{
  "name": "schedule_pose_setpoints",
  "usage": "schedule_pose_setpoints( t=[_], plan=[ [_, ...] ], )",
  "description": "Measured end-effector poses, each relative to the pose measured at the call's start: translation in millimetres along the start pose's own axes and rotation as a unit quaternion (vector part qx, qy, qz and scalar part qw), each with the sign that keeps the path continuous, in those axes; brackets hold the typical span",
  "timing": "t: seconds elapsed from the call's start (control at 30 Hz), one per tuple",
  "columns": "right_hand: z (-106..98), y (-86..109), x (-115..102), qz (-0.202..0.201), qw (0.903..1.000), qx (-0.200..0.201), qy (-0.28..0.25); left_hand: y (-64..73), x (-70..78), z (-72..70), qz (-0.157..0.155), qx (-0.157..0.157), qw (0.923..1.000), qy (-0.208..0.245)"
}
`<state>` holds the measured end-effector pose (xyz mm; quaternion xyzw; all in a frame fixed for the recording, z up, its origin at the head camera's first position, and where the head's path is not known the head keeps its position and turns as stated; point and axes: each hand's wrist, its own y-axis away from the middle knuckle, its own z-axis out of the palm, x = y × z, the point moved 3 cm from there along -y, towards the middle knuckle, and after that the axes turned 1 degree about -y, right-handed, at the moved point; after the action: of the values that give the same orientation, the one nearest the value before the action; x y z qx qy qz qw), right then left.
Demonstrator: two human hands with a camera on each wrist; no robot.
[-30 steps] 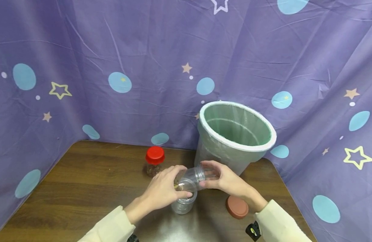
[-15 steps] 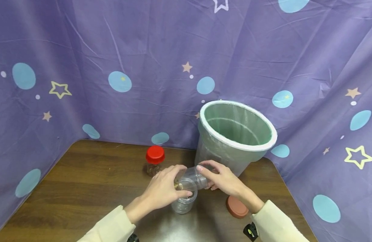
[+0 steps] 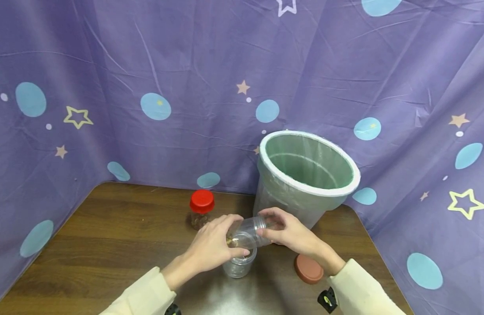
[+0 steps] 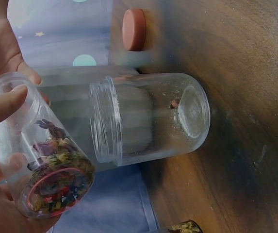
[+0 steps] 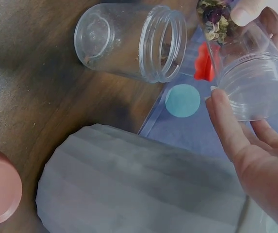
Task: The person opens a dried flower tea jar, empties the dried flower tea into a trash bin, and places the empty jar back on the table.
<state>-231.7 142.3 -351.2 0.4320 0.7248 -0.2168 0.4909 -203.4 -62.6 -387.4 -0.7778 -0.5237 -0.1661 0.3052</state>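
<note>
Both hands hold a clear plastic jar [image 3: 247, 232] tilted sideways above the table. Dried flowers [image 4: 56, 155] lie toward its base. My left hand [image 3: 214, 245] grips the base end, fingers and thumb curled round it. At the threaded end, my right hand [image 3: 287, 229] has its thumb and fingers round the neck, also seen close up in the right wrist view. Below, a second clear jar [image 4: 153, 116] stands upright and uncovered on the table, a few small bits inside. A brownish-pink lid [image 3: 308, 268] lies on the table to the right of it.
Behind the hands, a large grey-green bin [image 3: 265, 197] with a white rim stands on the wooden table [image 3: 120, 236]. A jar with a red lid [image 3: 202, 202] and brown contents is at the back, left of it. Purple patterned cloth [image 3: 210, 131] hangs behind and at the sides.
My right hand's fingers have shifted round the jar's neck: the thumb went up over it, then came back lower. The left hand and the standing jar have stayed in place.
</note>
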Motion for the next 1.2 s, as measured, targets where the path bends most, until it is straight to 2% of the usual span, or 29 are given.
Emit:
schedule_pose_setpoints(
  t=[0.27, 0.6, 0.87, 1.2],
  plan=[
    [-1, -1.3, 2, -0.001, 1.0000, 0.000, 0.008, -0.3, 1.0, -0.8, 0.001, -0.002, 1.0000, 0.005],
    [-6, 0.3, 2, -0.032, 0.9994, -0.007, 0.014, -0.4, 0.9, -2.1, 0.000, -0.002, 1.0000, 0.005],
    [-13, 2.5, 6, -0.037, 0.9978, 0.020, 0.052, -0.2, -0.1, -2.5, 0.000, 0.000, 1.0000, 0.002],
    [-18, 4.8, 13, -0.035, 0.9950, 0.025, 0.090, 0.4, -2.3, -2.6, -0.002, -0.004, 1.0000, -0.001]
  ],
)
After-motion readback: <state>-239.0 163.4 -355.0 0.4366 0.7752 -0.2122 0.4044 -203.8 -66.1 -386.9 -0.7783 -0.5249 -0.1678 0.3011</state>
